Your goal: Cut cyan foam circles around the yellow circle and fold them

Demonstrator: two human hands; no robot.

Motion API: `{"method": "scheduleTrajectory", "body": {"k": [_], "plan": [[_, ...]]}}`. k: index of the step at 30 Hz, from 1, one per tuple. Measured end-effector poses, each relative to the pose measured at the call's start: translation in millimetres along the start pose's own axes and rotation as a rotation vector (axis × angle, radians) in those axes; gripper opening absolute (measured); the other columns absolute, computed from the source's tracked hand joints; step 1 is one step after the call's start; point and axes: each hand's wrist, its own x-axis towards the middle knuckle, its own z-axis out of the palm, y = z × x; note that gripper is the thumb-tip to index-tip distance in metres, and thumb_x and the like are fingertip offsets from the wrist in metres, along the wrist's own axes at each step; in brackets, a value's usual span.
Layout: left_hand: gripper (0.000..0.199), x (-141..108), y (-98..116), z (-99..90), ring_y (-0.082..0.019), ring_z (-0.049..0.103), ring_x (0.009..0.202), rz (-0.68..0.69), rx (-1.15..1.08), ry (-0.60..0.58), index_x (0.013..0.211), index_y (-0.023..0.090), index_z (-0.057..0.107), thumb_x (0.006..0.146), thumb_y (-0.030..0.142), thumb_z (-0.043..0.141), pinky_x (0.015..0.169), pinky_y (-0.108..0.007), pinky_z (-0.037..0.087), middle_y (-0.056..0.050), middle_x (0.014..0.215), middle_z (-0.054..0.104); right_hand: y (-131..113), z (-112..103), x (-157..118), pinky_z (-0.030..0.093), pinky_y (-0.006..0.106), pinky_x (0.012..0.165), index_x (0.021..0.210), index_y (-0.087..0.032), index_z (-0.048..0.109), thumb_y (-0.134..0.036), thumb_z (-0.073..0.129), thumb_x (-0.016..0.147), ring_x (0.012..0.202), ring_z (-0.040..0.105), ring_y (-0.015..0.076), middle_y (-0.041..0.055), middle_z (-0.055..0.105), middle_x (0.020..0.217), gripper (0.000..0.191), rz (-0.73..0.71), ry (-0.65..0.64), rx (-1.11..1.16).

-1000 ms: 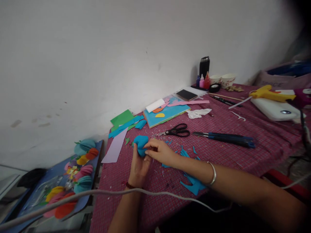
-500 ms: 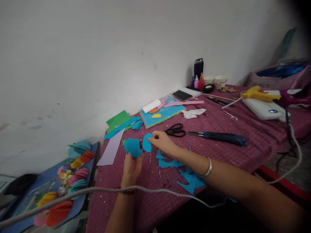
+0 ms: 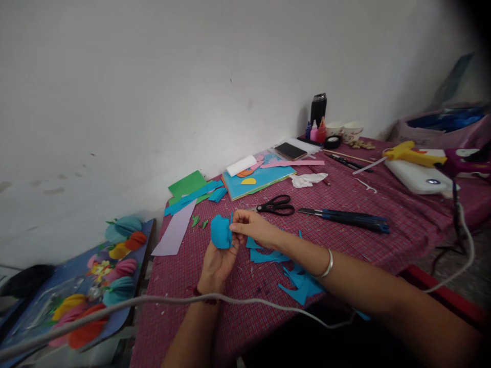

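Observation:
Above the near part of the table, my left hand (image 3: 219, 263) is closed round a blue rounded paper piece (image 3: 220, 232), which looks like a stack of folded cut-outs. My right hand (image 3: 249, 226) pinches a thin blue paper edge at the right side of that piece, seen nearly edge-on. The two hands are touching or almost so. Right behind my right hand lie black-handled scissors (image 3: 276, 205). Jagged blue paper scraps (image 3: 301, 286) lie under my right forearm. How many layers are in my left hand I cannot tell.
A blue utility knife (image 3: 345, 219) lies right of the scissors. Coloured paper sheets (image 3: 257, 185) spread toward the wall. A yellow glue gun (image 3: 414, 153) rests on a white box (image 3: 420, 176). A grey cord (image 3: 264, 302) crosses in front of my forearms. Finished paper ornaments (image 3: 120, 272) sit on a blue board at left.
My hands have come together. The blue half-round in my right hand has turned edge-on and now meets the blue piece in my left hand, which has shifted right.

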Motion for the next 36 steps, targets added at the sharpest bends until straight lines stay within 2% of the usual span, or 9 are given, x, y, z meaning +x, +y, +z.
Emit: {"method": "scheduleTrajectory", "body": {"k": [8, 11, 13, 15, 19, 22, 27, 32, 36], "plan": [[0.017, -7.3, 5.0, 8.6, -0.011, 0.061, 0.055, -0.060, -0.080, 0.027, 0.075, 0.016, 0.066, 0.080, 0.009, 0.052, 0.048, -0.021, 0.050, -0.002, 0.071, 0.068, 5.0, -2.2, 0.8, 0.040, 0.020, 0.046, 0.073, -0.017, 0.049, -0.034, 0.064, 0.074, 0.044, 0.050, 0.0076, -0.0073, 0.054, 0.050, 0.023, -0.030, -0.045, 0.072], [0.014, -6.5, 4.2, 7.8, -0.014, 0.065, 0.068, -0.050, -0.076, 0.005, 0.081, 0.017, 0.067, 0.081, 0.012, 0.054, 0.056, -0.024, 0.053, -0.004, 0.084, 0.071, 9.3, -0.4, 4.3, 0.040, 0.019, 0.044, 0.080, -0.019, 0.048, -0.026, 0.064, 0.071, 0.042, 0.049, 0.0070, -0.0096, 0.052, 0.052, 0.020, -0.096, 0.082, 0.040], [0.013, -6.2, 3.4, 7.8, -0.016, 0.066, 0.075, -0.048, -0.068, -0.009, 0.082, 0.018, 0.067, 0.080, 0.013, 0.056, 0.062, -0.026, 0.054, -0.005, 0.090, 0.071, 12.1, 0.9, 6.1, 0.040, 0.018, 0.043, 0.090, -0.021, 0.044, -0.020, 0.063, 0.069, 0.041, 0.050, 0.0074, -0.0121, 0.051, 0.054, 0.029, -0.153, 0.176, 0.040], [0.014, -7.1, 3.0, 8.5, -0.015, 0.065, 0.075, -0.050, -0.070, -0.009, 0.080, 0.017, 0.067, 0.081, 0.012, 0.054, 0.061, -0.026, 0.054, -0.005, 0.090, 0.071, 12.9, 1.8, 6.1, 0.039, 0.017, 0.042, 0.093, -0.023, 0.041, -0.017, 0.061, 0.069, 0.040, 0.049, 0.0075, -0.0135, 0.050, 0.054, 0.033, -0.189, 0.210, 0.051], [0.015, -11.2, 3.3, 11.2, -0.014, 0.063, 0.069, -0.046, -0.097, 0.018, 0.078, 0.017, 0.066, 0.081, 0.010, 0.053, 0.053, -0.022, 0.050, -0.004, 0.084, 0.069, 7.3, 1.8, 1.1, 0.042, 0.018, 0.046, 0.080, -0.020, 0.048, -0.025, 0.059, 0.076, 0.046, 0.049, 0.0070, -0.0084, 0.051, 0.057, 0.013, -0.189, 0.138, 0.022], [0.013, -13.6, 3.2, 13.2, -0.013, 0.062, 0.069, -0.067, -0.119, 0.011, 0.081, 0.017, 0.065, 0.080, 0.010, 0.053, 0.048, -0.019, 0.046, -0.004, 0.086, 0.067, 1.1, 2.0, -2.1, 0.044, 0.020, 0.050, 0.074, -0.018, 0.050, -0.037, 0.064, 0.076, 0.052, 0.050, 0.0081, -0.0050, 0.053, 0.061, 0.024, -0.184, 0.084, -0.012], [0.014, -15.6, 4.1, 16.4, -0.009, 0.059, 0.061, -0.067, -0.178, 0.044, 0.081, 0.018, 0.063, 0.082, 0.009, 0.052, 0.046, -0.016, 0.045, -0.002, 0.082, 0.066, -1.5, 3.9, -2.0, 0.044, 0.021, 0.051, 0.071, -0.018, 0.050, -0.044, 0.076, 0.065, 0.055, 0.051, 0.0091, -0.0050, 0.053, 0.062, 0.036, -0.154, 0.092, -0.062], [0.017, -17.0, 7.1, 17.6, -0.010, 0.060, 0.061, -0.088, -0.218, 0.015, 0.082, 0.015, 0.062, 0.084, 0.007, 0.048, 0.046, -0.017, 0.048, -0.003, 0.080, 0.067, 4.1, 1.6, -0.6, 0.044, 0.021, 0.052, 0.075, -0.019, 0.052, -0.042, 0.074, 0.069, 0.055, 0.053, 0.0090, -0.0046, 0.058, 0.063, 0.033, -0.146, 0.028, 0.004], [0.021, -16.0, 6.5, 14.7, -0.011, 0.060, 0.059, -0.091, -0.242, -0.005, 0.075, 0.015, 0.061, 0.086, 0.007, 0.044, 0.050, -0.020, 0.050, -0.002, 0.071, 0.065, 10.3, -1.2, 1.3, 0.043, 0.020, 0.052, 0.073, -0.018, 0.053, -0.039, 0.073, 0.070, 0.051, 0.051, 0.0077, -0.0057, 0.056, 0.061, 0.028, -0.127, 0.062, 0.037]]}}
